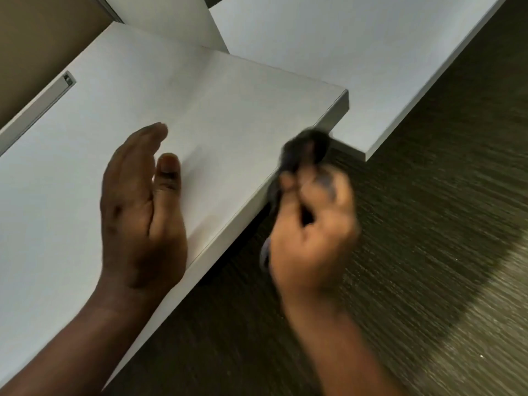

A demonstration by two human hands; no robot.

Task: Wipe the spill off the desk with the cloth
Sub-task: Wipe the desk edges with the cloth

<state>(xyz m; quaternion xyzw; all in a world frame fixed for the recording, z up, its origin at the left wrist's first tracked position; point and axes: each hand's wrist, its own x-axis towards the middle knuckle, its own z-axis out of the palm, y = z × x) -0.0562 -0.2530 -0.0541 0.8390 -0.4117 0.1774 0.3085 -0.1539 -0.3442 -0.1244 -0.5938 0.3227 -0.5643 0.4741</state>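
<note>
A white desk [228,104] runs diagonally from lower left to upper right. My left hand [141,207] lies flat on its top near the front edge, fingers together and holding nothing. My right hand [311,224] is just off the desk's front edge, over the floor, blurred by motion. It is closed around a dark bunched cloth [305,151], which sticks out above the fingers next to the desk's corner. I cannot make out any spill on the desk top.
A second white desk surface [357,52] adjoins at the upper right, slightly lower. A grey metal rail [43,101] runs along the desk's left edge. Dark textured carpet [428,252] covers the floor on the right.
</note>
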